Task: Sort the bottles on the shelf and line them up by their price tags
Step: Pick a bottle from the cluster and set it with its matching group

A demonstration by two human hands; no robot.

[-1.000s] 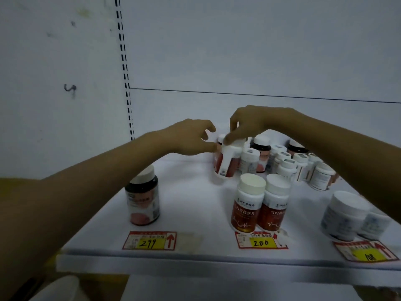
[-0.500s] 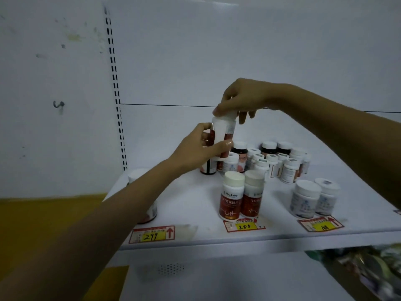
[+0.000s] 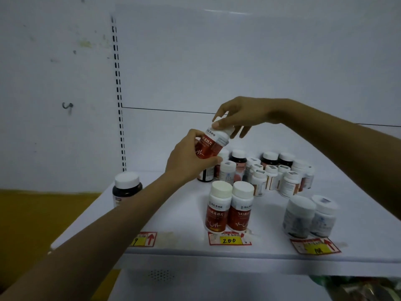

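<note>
A white-capped bottle with a red label [image 3: 211, 143] is held tilted in the air above the white shelf [image 3: 178, 213]. My left hand [image 3: 188, 158] grips its lower body; my right hand [image 3: 236, 118] pinches its cap from above. Two matching red-label bottles [image 3: 230, 208] stand side by side behind the yellow 200 price tag [image 3: 229, 239]. A dark bottle [image 3: 127, 189] stands at the left behind the 299 tag [image 3: 144, 239], which my left forearm partly covers. Two white jars [image 3: 309, 216] stand behind the right-hand tag [image 3: 315, 246].
A cluster of several mixed bottles [image 3: 267, 172] crowds the back of the shelf, under and right of the held bottle. A slotted upright [image 3: 118, 94] runs up the white back wall at the left. Below the shelf's front edge is another white surface.
The red-label bottle was lifted from the back cluster by my right hand. My left hand then closed round its body. It now tilts with the label toward me.
</note>
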